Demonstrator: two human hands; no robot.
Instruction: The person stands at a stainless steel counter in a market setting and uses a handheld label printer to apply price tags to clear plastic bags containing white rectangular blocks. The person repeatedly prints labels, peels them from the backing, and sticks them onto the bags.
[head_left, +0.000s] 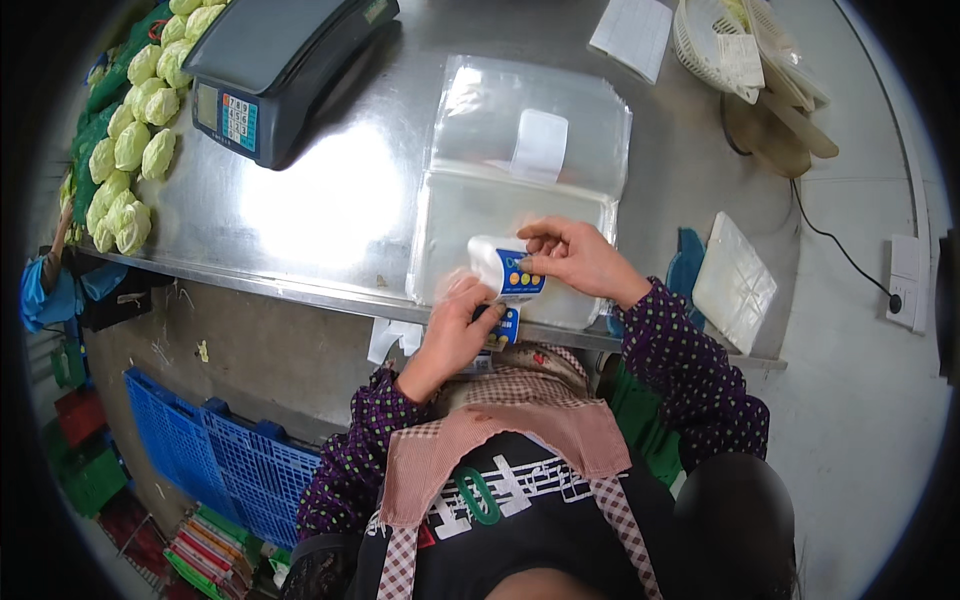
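Note:
My right hand [582, 260] pinches a blue and white sticker label [521, 277] between thumb and fingers, and its pale backing curls to the left. Lower and to the left, my left hand [452, 338] is closed on a strip of labels [503, 327], blue and white too, that hangs by the table edge. Both hands are over the front of a stack of clear plastic bags [465, 225] lying flat on the steel table. Toward the back of the stack is a blank whitish label [540, 147]. Some of my left fingers are blurred by motion.
A dark weighing scale [270, 75] stands at the back left, beside piled pale green cabbages [130, 145]. White baskets [705, 45] and a white sheet [632, 38] are at the back right. A white slab [735, 283] lies right of my arm. Blue pallets [225, 460] stand below the table.

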